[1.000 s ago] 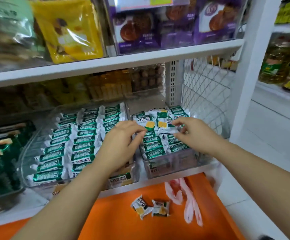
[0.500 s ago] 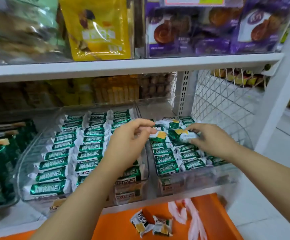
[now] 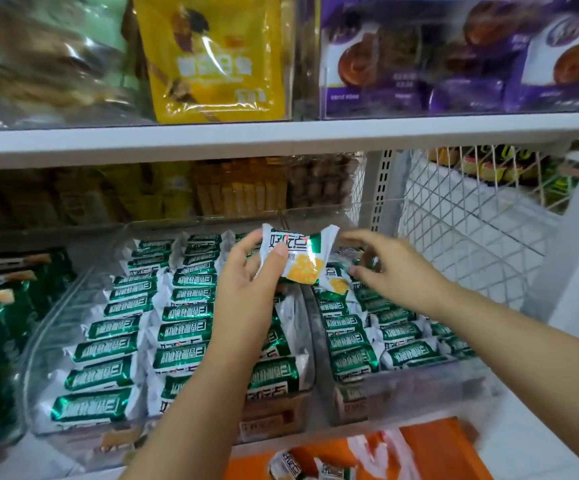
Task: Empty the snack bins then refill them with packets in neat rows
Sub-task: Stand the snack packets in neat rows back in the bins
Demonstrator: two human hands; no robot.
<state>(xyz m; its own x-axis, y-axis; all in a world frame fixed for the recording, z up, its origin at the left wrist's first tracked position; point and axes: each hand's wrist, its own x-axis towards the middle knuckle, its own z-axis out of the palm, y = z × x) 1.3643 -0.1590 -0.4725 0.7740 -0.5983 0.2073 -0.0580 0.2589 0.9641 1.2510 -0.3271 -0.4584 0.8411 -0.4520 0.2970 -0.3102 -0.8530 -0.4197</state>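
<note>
- Head view: your left hand [image 3: 246, 292] pinches one white, green and yellow foil snack packet [image 3: 296, 256] between thumb and fingers, with the thumb on its printed face.
- The held packet is raised above the junction of the two bins, printed face towards you, clear of the rows beneath it.
- Your right hand [image 3: 397, 268] is just beside the packet's right end. Its fingers are spread, loosely bent, and grasp nothing. Motion blur hides whether a fingertip touches the wrapper.
- The left clear plastic bin [image 3: 43, 341] holds green-and-white foil packets [image 3: 111, 348] in three neat rows running front to back.
- The right clear plastic bin [image 3: 412, 393] stands just beside it. Its rowed packets [image 3: 352, 341] fill the front, and a few loose yellow-printed ones lie at the back under your right hand.
- Below the bins, an orange flat surface [image 3: 440, 445] carries two further packets [image 3: 289, 468] and a white plastic bag [image 3: 378, 452].
- Above, a white shelf board [image 3: 281, 138] bears a yellow pouch [image 3: 211, 57] and purple boxes [image 3: 454, 71].
- A white wire mesh panel [image 3: 471, 244] closes the right side.
</note>
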